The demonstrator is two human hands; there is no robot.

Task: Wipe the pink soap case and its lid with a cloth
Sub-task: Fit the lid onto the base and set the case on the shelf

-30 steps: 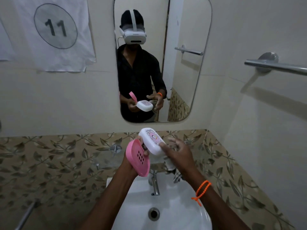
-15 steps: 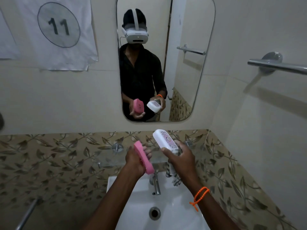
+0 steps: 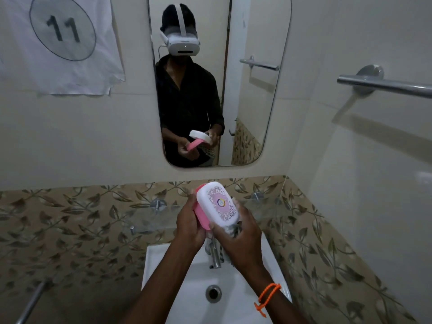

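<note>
Above the washbasin I hold both parts of the soap case. My left hand (image 3: 189, 224) grips the pink soap case base (image 3: 200, 212), seen edge-on behind the lid. My right hand (image 3: 238, 232) holds the white lid (image 3: 216, 202), whose top has a pink patterned print. The lid lies over the pink base, touching or nearly touching it. A patterned cloth (image 3: 232, 230) is bunched under the lid in my right hand, mostly hidden by the fingers.
A white washbasin (image 3: 163, 258) with a chrome tap (image 3: 215, 253) and drain (image 3: 213, 293) lies below my hands. A mirror (image 3: 257, 101) hangs ahead, a paper sheet marked 11 (image 3: 63, 29) on the left wall, a steel towel rail (image 3: 385, 85) on the right.
The two parts were held apart a second ago. My hands have come together, and the white lid now sits over the pink base.
</note>
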